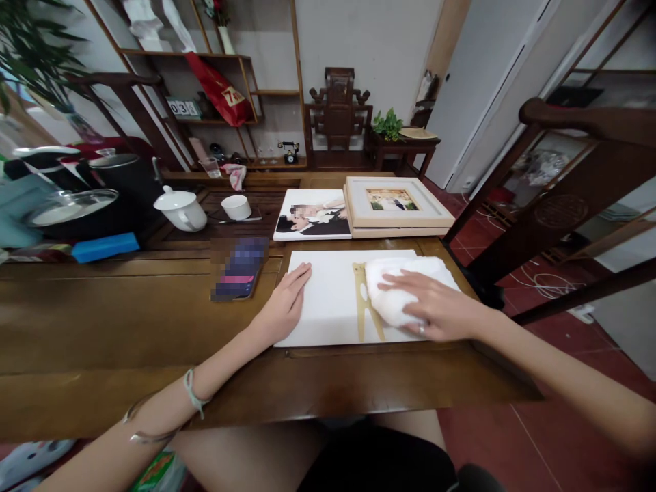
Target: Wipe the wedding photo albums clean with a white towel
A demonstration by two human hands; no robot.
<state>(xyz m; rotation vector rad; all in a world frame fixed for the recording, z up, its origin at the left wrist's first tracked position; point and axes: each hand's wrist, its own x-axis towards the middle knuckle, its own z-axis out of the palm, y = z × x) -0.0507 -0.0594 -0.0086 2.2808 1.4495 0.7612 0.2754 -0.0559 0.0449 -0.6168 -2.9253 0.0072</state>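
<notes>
A flat white panel [328,301] lies near the table's front edge, with a tan, A-shaped piece [361,301] on its right half. My left hand [288,304] rests on the panel's left edge, fingers stretched out and close together, holding nothing. On the right part of the panel, my right hand [433,307] presses on a folded white cloth [392,294], its fingers spread over the top and the thumb side toward me. The cloth touches the tan piece and covers the panel's right end. A ring shows on my right hand.
Behind the panel lie a photo print [312,215] and light wooden picture frames [400,222]. A phone [240,268] lies to the left. Farther back stand a white lidded cup [180,208], a small white bowl [236,207] and a dark pot [76,215]. A wooden chair [553,198] stands at right.
</notes>
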